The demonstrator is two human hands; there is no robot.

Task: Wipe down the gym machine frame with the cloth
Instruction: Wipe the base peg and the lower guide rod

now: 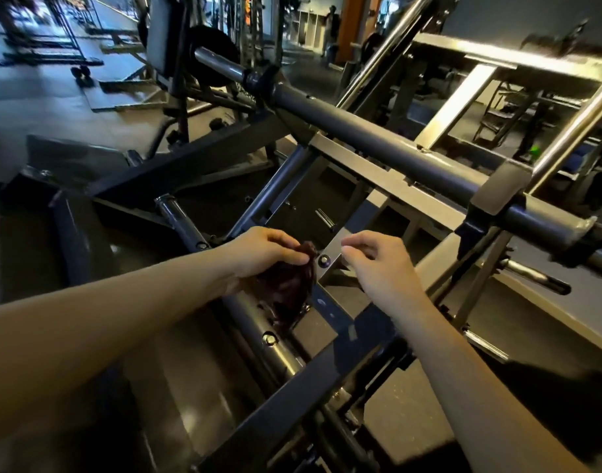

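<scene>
The cloth (287, 288), dark and bunched, lies against the frame (344, 339) at the joint where a round tube (275, 353) meets a flat strut (333, 245). The left hand (262, 249) pinches the cloth's upper edge between thumb and fingertips. The rest of the cloth hangs below the hand, draped on the tube. The right hand (378, 259) hovers just beside a bolt (324, 260) on the strut, fingers loosely curled and grasping nothing. Whether it touches metal cannot be told.

Step in hand, as judged: regrip the cloth, then wipe the joint.

- Gather the cloth into the palm so that a broad pad, not a loose corner, meets the metal.
- Wipe along the tube's length, then round the bolt head, where grime likely collects.
- Brace the free hand on the strut.
- Keep fingers out of gaps between members.
- The thick crossbar (378, 138) above, well apart from both hands, is also frame surface to cover.
</scene>
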